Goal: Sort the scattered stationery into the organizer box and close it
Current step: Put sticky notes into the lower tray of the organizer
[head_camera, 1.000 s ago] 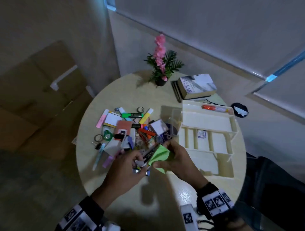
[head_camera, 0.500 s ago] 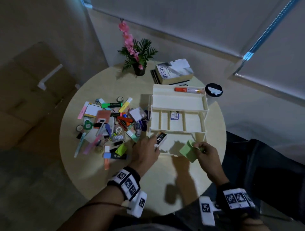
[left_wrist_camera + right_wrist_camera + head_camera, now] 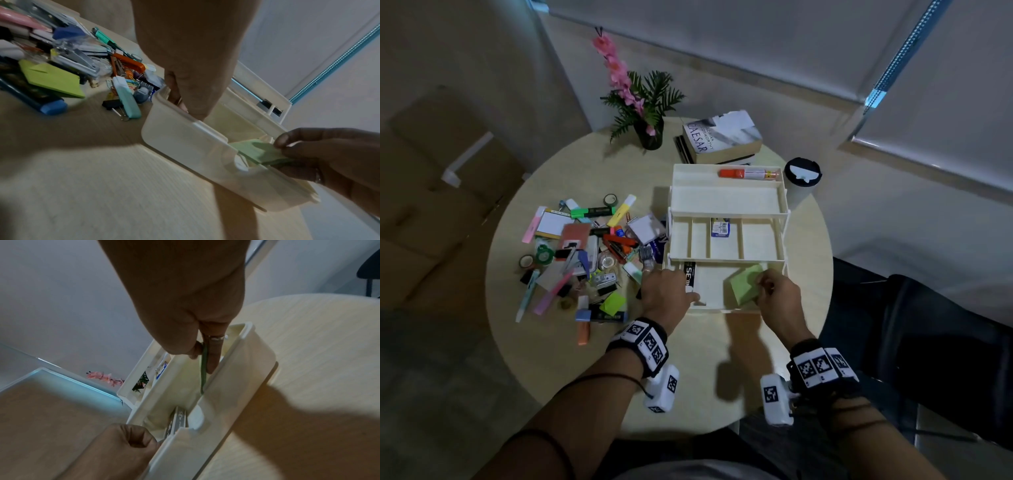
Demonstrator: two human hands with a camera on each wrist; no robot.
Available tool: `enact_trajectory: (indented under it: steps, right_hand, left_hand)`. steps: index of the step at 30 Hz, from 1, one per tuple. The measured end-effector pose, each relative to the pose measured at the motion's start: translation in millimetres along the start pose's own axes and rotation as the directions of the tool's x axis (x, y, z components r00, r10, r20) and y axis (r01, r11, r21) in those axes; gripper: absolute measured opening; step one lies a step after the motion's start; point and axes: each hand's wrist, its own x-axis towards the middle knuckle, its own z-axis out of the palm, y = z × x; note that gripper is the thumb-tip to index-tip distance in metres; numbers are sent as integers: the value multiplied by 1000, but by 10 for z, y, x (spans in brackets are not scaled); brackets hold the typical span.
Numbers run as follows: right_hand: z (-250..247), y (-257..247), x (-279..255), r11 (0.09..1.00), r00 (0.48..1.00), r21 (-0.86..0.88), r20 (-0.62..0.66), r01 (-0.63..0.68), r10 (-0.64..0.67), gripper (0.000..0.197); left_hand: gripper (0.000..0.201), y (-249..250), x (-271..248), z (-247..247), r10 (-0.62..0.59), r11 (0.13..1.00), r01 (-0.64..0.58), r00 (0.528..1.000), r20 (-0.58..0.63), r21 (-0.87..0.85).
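- On a round, pale wooden worktop [image 3: 722,359], a cream plastic tiered organizer box [image 3: 727,200] stood open, its upper trays stepped back toward the far edge.
- In the box's lowest, nearest tray, the person's right hand [image 3: 779,296] pinched a pale green pad of sticky notes [image 3: 744,284] between thumb and fingers; the right wrist view showed the grip closed on the pad's edge, the pad standing inside the near wall.
- The person's left hand [image 3: 666,296] reached into the same tray's left end, beside a black box with white lettering [image 3: 690,275] that lay along the tray's left wall. Whether that grip still held the black box could not be told from any view.
- An orange-capped glue tube [image 3: 748,173] lay in the top tray, and a small blue-and-white packet [image 3: 720,229] sat in one slot of the divided middle tray.
- To the box's left, a heap of scattered stationery [image 3: 585,250] covered the worktop: highlighters, tape rolls, binder clips, a stapler and a yellow-green sticky pad [image 3: 613,303].
- At the far edge stood a dark pot of pink artificial flowers [image 3: 650,135], a stack of paperback books [image 3: 722,138] and a black-lidded cup [image 3: 802,173].
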Motion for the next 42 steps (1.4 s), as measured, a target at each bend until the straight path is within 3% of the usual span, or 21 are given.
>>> enact_trajectory:
  steps: [5,9,13,16,18,21,24,28,33,39,42]
  right_hand:
    - [40,-26,27,993,998,-112,48,-32,37,23]
    - [107,33,118,966,988,-239,134,103,-72,25]
    - [173,145,310,915,980,-382,189,133,-64,25]
    - [170,154,340,882,977,-443,198,163,-81,26]
    - [159,134,314,862,974,-478,217,168,-70,22]
    - [192,158,385,853,972,-503,235,141,-22,15]
    - [215,106,477,836,957,-519,289,180,-26,15]
    - [147,-20,478,739,901,-570,418,361,-117,24]
    - [141,8,608,649,844,-596,518,472,-138,25]
    - [87,-131,497,468,879,-755,460,460,-122,22]
    - [116,-155,502,451,900,-784,417,426,-126,22]
  left_hand:
    - [50,16,48,44,-1,999,1,1000,14,-34]
    - [42,18,62,57,5,1000,-5,1000,28,-30]
    - [31,14,78,38,116,992,-115,993,24,-41]
    - [37,-23,122,20,173,984,-170,983,57,-47]
    - [36,-30,155,3,176,984,-177,981,76,-4]
    - [19,-26,182,-18,152,985,-160,982,111,67]
    - [18,-31,209,0,124,986,-136,985,123,98]
    - [26,-8,266,25,124,980,-142,984,127,140]
    - [17,-5,263,46,126,979,-142,985,113,145]
    - [9,22,288,42,116,981,-136,984,137,141]
    - [9,12,282,76,132,980,-149,983,128,132]
